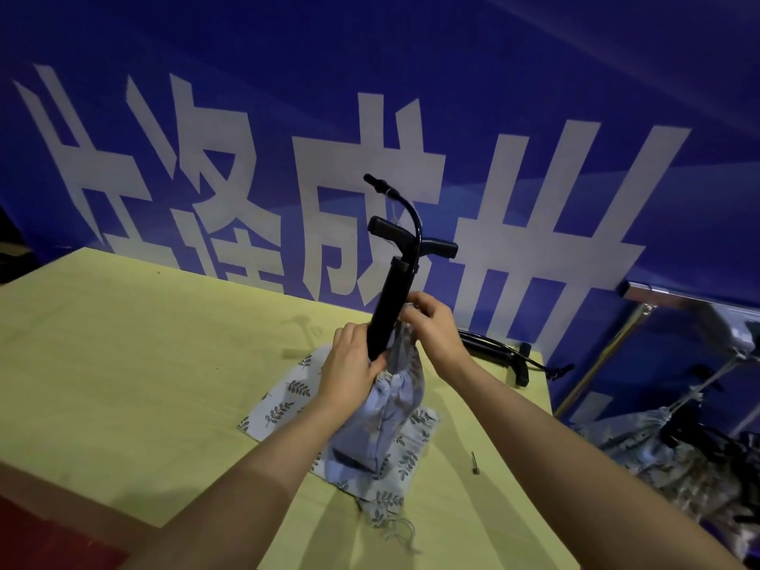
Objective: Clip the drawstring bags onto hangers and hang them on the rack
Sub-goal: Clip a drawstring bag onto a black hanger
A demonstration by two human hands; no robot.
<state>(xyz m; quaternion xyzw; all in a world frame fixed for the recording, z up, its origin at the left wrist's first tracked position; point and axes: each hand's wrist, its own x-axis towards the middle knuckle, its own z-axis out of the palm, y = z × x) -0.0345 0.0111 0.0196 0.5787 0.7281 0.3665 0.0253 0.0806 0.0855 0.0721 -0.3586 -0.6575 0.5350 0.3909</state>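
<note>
Bag meets hanger over table

Table (123, 364) carries a leaf-print bag (283, 399). Above it, a blue bag (390, 409) hangs from an upright black hanger (388, 294). Left hand (349, 364) grips the hanger's lower end; right hand (432, 322) pinches the bag's top.

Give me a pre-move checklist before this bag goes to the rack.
1. Left hand grips the black hanger: ok.
2. Right hand pinches the top of the blue bag at the hanger: ok.
3. Clip closed on the fabric: cannot tell, fingers hide it.
4. Hook end free: ok.
5. Rack in view at right: ok.
6. Leaf-print bags waiting on the table: ok.
</note>
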